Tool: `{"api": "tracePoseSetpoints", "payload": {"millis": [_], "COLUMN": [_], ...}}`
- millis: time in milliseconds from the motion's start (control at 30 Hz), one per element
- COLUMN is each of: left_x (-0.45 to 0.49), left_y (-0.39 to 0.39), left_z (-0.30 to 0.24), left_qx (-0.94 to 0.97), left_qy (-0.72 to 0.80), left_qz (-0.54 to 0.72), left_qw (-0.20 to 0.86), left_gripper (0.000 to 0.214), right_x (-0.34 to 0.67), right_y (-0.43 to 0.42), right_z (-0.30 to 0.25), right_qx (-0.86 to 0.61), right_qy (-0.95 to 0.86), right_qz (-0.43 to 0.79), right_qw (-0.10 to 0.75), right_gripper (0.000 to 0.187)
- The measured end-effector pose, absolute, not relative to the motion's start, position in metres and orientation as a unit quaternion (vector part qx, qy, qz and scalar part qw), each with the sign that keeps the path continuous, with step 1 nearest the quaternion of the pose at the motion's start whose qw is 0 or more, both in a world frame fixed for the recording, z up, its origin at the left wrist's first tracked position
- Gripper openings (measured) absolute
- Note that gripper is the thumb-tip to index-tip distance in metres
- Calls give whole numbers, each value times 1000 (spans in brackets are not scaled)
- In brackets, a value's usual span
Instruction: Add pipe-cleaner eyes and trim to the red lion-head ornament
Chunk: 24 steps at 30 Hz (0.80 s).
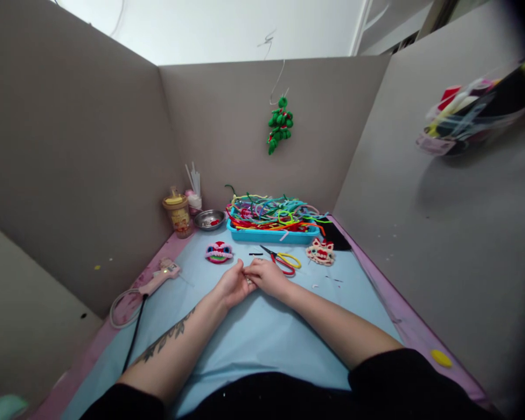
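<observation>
Over the middle of the blue table cover, my left hand (235,287) is turned palm up, its fingers curled and partly hidden under my right hand (268,276). My right hand's fingers are closed and dip into the left palm. A tiny pale thing (248,281) shows between the hands; its kind is too small to tell. Just beyond my right hand lie scissors (284,261) with one red and one yellow handle. A pink and red lion-head piece (219,252) of fuzzy stems sits to the left, a cream and red one (321,252) to the right.
At the back stands a blue basket (271,235) heaped with coloured pipe cleaners. Left of it are a metal bowl (209,220) and a drink cup (179,216). A pink glue gun (160,278) with a cord lies at left. Grey partitions (227,134) enclose the table.
</observation>
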State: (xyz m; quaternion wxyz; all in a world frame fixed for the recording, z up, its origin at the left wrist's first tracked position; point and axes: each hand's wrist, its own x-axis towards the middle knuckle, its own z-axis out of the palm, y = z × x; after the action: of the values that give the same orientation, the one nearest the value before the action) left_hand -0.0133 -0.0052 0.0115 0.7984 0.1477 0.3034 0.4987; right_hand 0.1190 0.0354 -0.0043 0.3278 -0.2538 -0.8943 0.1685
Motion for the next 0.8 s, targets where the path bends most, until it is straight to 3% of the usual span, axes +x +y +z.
{"api": "tracePoseSetpoints", "payload": {"millis": [233,500,667,800], "left_x": [-14,-22,-22,-21], "left_y": [-5,-2,-4,-4], "left_z": [9,3,6,7], "left_qx": [157,174,206,251], "left_qy": [301,377,387,408], "left_qz": [504,518,538,546], "left_qw": [794,748,720,687], "left_gripper": [38,13,5,16], "right_x": [119,118,119,120], "right_y": [35,33,32,31], "right_z": [-2,12,14,11], "right_qx": [-268,-322,-315,-290], "right_qy": [-897,-786,-771,-792], "right_qz": [143,269,284,257], "right_qw": [321,455,474,472], "right_gripper": [14,14,13,17]}}
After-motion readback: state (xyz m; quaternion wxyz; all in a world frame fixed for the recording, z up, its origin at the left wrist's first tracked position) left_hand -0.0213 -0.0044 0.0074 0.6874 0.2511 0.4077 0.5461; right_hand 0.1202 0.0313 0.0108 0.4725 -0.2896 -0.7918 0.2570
